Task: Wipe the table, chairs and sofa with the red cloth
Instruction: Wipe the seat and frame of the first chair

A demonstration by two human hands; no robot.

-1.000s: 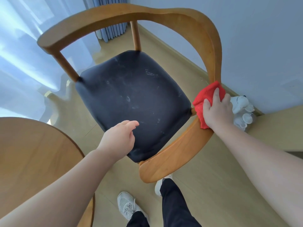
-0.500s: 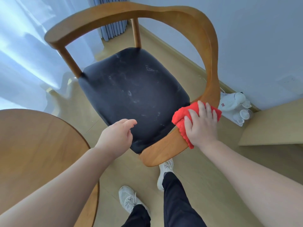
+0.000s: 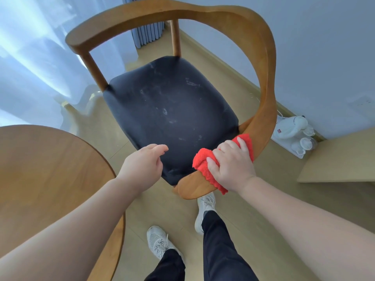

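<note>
Right now I judge I am on the chair step: my right hand [image 3: 231, 165] is closed over the red cloth [image 3: 203, 161], pressing it onto the near end of the chair [image 3: 263, 47] armrest. My left hand [image 3: 142, 167] hovers loosely curled and empty above the front of the dark seat [image 3: 172, 102]. Next I would probably need to take the cloth to that seat, which shows pale smudges, keeping firm downward pressure. The table [image 3: 50, 169] is cut off at the left edge, no sofa is in view, and the chair legs are hidden below the seat
</note>
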